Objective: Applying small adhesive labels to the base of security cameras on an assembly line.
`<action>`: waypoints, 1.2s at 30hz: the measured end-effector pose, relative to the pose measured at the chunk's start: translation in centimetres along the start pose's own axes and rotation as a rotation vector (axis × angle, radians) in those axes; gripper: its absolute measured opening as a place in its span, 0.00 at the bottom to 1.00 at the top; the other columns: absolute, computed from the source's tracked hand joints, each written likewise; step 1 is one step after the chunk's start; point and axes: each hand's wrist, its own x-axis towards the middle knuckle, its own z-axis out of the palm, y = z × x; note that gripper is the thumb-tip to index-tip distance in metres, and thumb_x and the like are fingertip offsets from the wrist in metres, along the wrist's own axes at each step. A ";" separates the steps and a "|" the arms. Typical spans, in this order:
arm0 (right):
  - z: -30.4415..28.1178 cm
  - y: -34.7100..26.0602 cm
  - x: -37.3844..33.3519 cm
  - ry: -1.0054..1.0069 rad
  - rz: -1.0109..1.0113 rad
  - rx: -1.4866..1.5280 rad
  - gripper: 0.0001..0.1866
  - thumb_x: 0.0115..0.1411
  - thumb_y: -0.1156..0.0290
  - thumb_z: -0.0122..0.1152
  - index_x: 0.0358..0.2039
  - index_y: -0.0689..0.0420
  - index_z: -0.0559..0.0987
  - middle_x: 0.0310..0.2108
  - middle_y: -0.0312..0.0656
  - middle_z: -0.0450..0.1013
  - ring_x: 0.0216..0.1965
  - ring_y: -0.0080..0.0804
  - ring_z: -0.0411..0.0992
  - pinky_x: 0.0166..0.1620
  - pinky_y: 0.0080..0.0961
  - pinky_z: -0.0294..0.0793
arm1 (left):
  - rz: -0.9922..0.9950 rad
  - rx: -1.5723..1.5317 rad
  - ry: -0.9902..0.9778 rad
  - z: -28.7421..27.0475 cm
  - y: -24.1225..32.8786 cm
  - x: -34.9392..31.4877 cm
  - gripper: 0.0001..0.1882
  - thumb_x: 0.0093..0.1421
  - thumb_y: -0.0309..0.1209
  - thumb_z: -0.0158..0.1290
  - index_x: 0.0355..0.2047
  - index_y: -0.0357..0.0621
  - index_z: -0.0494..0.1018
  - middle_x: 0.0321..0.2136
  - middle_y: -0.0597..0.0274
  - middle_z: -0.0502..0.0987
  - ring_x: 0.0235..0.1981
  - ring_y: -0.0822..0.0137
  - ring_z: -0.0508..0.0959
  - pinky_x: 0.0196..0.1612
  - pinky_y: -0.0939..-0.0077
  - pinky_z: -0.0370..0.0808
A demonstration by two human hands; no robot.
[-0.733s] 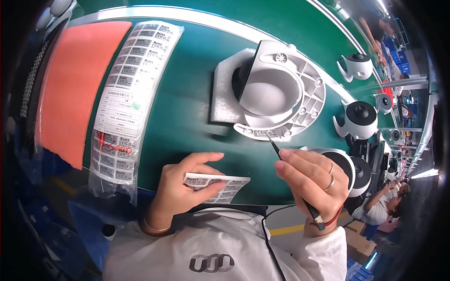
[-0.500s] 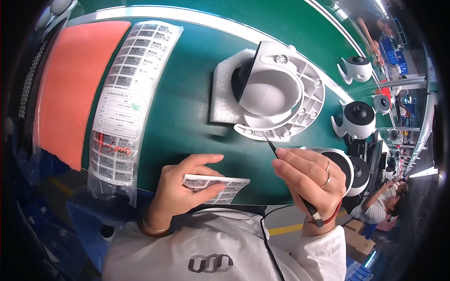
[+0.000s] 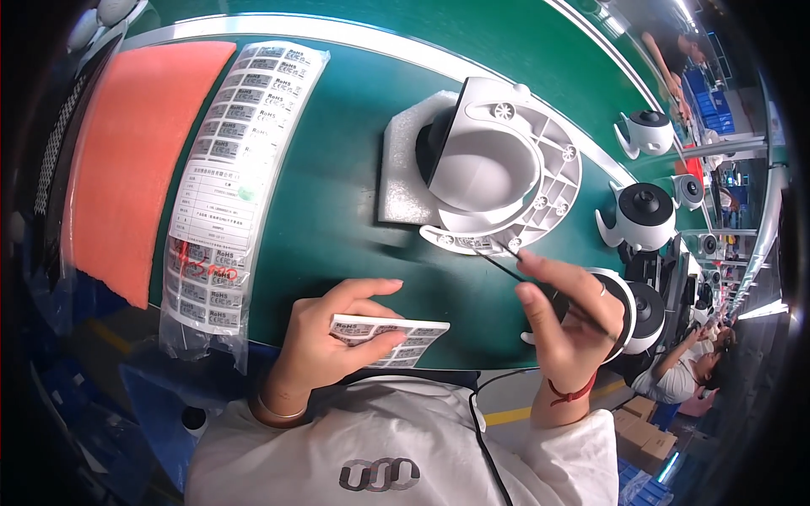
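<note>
My left hand [image 3: 321, 337] grips a small stack of label sheets [image 3: 412, 339] with printed grey labels, the thumb across the top. In my right hand [image 3: 567, 333] are dark tweezers [image 3: 501, 268], their two prongs spread apart. One tip is close to a small grey label [image 3: 469, 242] on the near rim of a white plastic housing [image 3: 485, 173]; whether it touches cannot be made out. The housing lies tilted with its ribbed underside up, resting against a white foam block [image 3: 400, 190].
A bagged strip of label sheets [image 3: 226, 177] lies to the left, beside an orange foam sheet [image 3: 139, 169]. White round-bodied devices [image 3: 648, 218] line the right side, one partly behind my right hand. A white rail [image 3: 396, 38] edges the green mat. Other people sit far right.
My right hand has loosened its hold, with the index finger lifted and the tweezer prongs now parted. The housing has shifted very slightly. My left hand stays put.
</note>
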 end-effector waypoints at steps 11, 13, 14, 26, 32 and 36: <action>2.2 0.1 -0.4 0.156 -0.208 -0.191 0.11 0.46 0.87 0.68 0.33 0.68 0.81 0.29 0.48 0.79 0.30 0.36 0.79 0.35 0.23 0.77 | 0.002 0.007 0.001 0.0 0.1 0.1 0.26 0.49 0.24 0.67 0.49 0.41 0.74 0.29 0.57 0.84 0.30 0.71 0.84 0.32 0.81 0.78; 3.0 -0.2 -0.3 0.167 -0.221 -0.214 0.10 0.45 0.87 0.68 0.30 0.66 0.81 0.28 0.47 0.79 0.28 0.36 0.79 0.34 0.23 0.78 | 0.001 0.011 0.004 0.0 0.2 0.1 0.26 0.49 0.24 0.67 0.49 0.41 0.74 0.29 0.57 0.84 0.30 0.71 0.84 0.32 0.81 0.78; 3.3 -0.4 -0.3 0.175 -0.215 -0.231 0.10 0.45 0.87 0.68 0.30 0.66 0.81 0.28 0.46 0.79 0.28 0.36 0.79 0.33 0.23 0.78 | -0.002 0.013 0.003 0.0 0.2 0.1 0.25 0.49 0.24 0.67 0.49 0.41 0.74 0.29 0.57 0.84 0.30 0.71 0.84 0.32 0.81 0.78; 4.2 -0.6 -1.3 0.340 -0.088 -0.257 0.06 0.50 0.86 0.64 0.31 0.67 0.81 0.26 0.48 0.78 0.25 0.30 0.75 0.33 0.19 0.72 | -0.006 0.010 0.000 0.1 0.2 0.1 0.25 0.49 0.24 0.67 0.48 0.41 0.74 0.29 0.58 0.84 0.30 0.73 0.83 0.33 0.81 0.78; 1.7 -2.7 -1.1 0.326 -0.071 -0.130 0.09 0.45 0.86 0.63 0.30 0.65 0.80 0.30 0.48 0.77 0.32 0.37 0.77 0.39 0.27 0.75 | -0.001 -0.019 0.022 0.2 0.0 0.0 0.24 0.49 0.24 0.67 0.48 0.41 0.75 0.29 0.56 0.83 0.29 0.72 0.83 0.33 0.80 0.78; -2.9 -5.4 1.1 0.337 0.038 0.175 0.07 0.60 0.76 0.46 0.27 0.64 0.70 0.31 0.42 0.69 0.36 0.30 0.72 0.45 0.22 0.70 | 0.031 -0.003 0.039 0.2 -0.1 0.1 0.24 0.50 0.26 0.67 0.48 0.41 0.75 0.28 0.57 0.83 0.29 0.73 0.82 0.33 0.78 0.78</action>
